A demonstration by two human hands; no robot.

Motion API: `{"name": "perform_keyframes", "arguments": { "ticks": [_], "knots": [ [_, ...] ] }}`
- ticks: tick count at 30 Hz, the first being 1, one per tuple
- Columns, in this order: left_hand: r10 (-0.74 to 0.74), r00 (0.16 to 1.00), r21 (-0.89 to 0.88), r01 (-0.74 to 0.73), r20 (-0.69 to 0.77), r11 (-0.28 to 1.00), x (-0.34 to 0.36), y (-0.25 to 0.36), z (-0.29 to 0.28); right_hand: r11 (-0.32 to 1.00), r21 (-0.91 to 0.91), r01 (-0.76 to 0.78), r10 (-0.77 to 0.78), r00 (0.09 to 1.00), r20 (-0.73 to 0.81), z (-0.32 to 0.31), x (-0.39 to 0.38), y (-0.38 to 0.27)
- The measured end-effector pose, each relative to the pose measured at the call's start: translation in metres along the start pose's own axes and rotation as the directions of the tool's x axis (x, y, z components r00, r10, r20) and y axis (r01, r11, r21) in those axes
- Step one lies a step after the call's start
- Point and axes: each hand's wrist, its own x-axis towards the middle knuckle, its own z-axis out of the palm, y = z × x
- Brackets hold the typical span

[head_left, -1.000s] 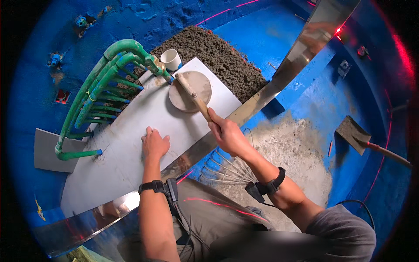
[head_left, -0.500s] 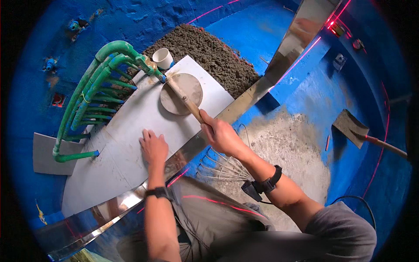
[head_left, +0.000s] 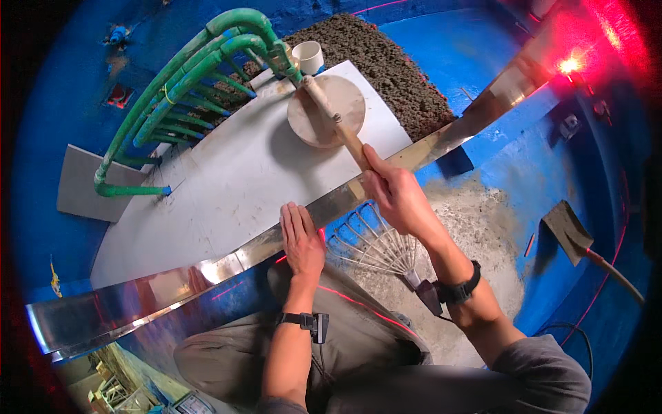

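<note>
My right hand grips the wooden handle of a mallet-like tool. Its wide, round beige head is over the far part of a large white slab; I cannot tell whether it touches the surface. With fingers stretched out side by side, my left hand lies at the edge of a long shiny metal strip, which runs diagonally along the slab's near side. Green pipes with blue ends arch over the slab's left part.
Grey-brown mortar is heaped behind the slab, near a white cup. Before my right forearm lies a fan-shaped wire rake. At the right is a shovel. Red laser light glares at the upper right; the walls are blue.
My left hand has gone from the slab to the metal strip. My right hand still holds the tool over the slab. The view has shifted, and laser glare now shows at the upper right.
</note>
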Motion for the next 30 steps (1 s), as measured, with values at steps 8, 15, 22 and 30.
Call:
{"name": "perform_keyframes", "arguments": {
  "ticks": [8,15,22,30],
  "knots": [
    [-0.015,1.000,-0.134,0.015,0.001,0.991,0.005,0.021,0.003,0.999,-0.026,-0.024,0.024,1.000,-0.005,0.004,0.010,0.013],
    [-0.030,1.000,-0.099,0.030,-0.005,0.995,0.008,0.022,0.000,0.996,-0.087,0.018,-0.025,0.997,-0.075,0.013,-0.008,0.029],
    [0.029,0.999,-0.252,-0.031,-0.014,0.967,0.009,-0.002,0.000,0.993,-0.099,0.065,-0.064,0.998,0.010,0.025,0.029,0.069],
    [-0.328,0.941,0.022,0.330,-0.081,0.944,-0.036,-0.095,-0.012,0.992,0.046,-0.120,0.118,0.992,0.052,0.022,0.015,0.001]
  ]
}}
